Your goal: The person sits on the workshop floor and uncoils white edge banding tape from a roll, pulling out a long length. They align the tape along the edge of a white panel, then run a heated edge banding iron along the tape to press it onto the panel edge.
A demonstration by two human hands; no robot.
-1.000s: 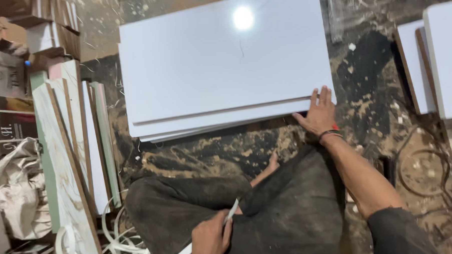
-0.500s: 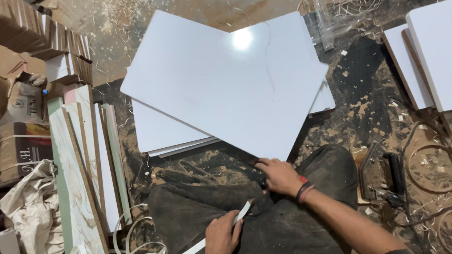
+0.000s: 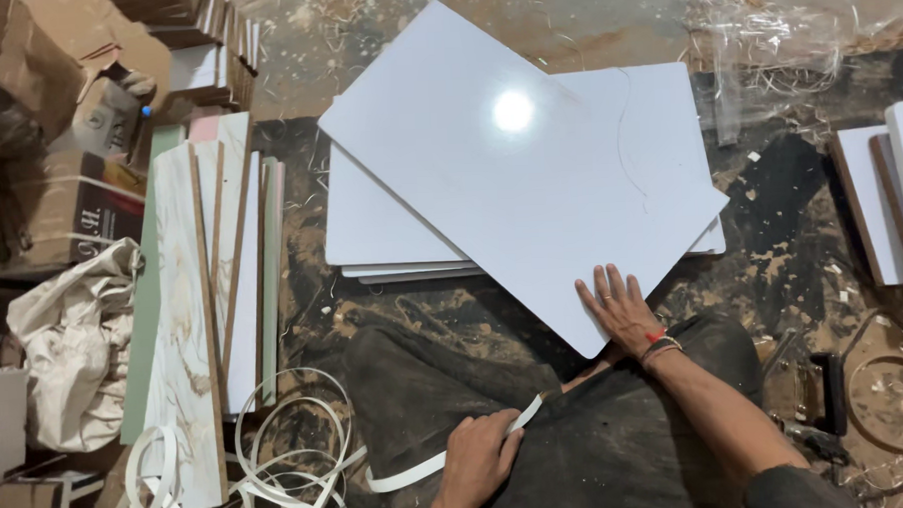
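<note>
- Leftmost, a crumpled cloth (image 3: 70, 347) and cardboard boxes (image 3: 54, 198) sit by a row of narrow boards (image 3: 208, 293) standing on edge on the dusty floor (image 3: 314, 319).
- Below them, loose coils of white edge strip (image 3: 279, 460) lie tangled on the floor.
- The left hand (image 3: 479, 458) is closed around one end of an edge strip piece (image 3: 449, 454), which runs across the person's dark-clothed lap (the grip looks light).
- In the middle, a white panel (image 3: 508, 162) lies skewed on top of a stack of white panels (image 3: 381, 226), its near corner hanging over the stack's edge toward the lap.
- The right hand (image 3: 619, 308) lies flat, fingers spread, on that near corner, gripping nothing.
- As a judgement: with only a palm pressing, the glossy panel could slide or tip off the stack, and its corner could chip on the gritty floor; the strip could also snag in the coils.
- Farthest right, more white panels (image 3: 890, 189) lie well apart, beside dark tools (image 3: 827, 391).
</note>
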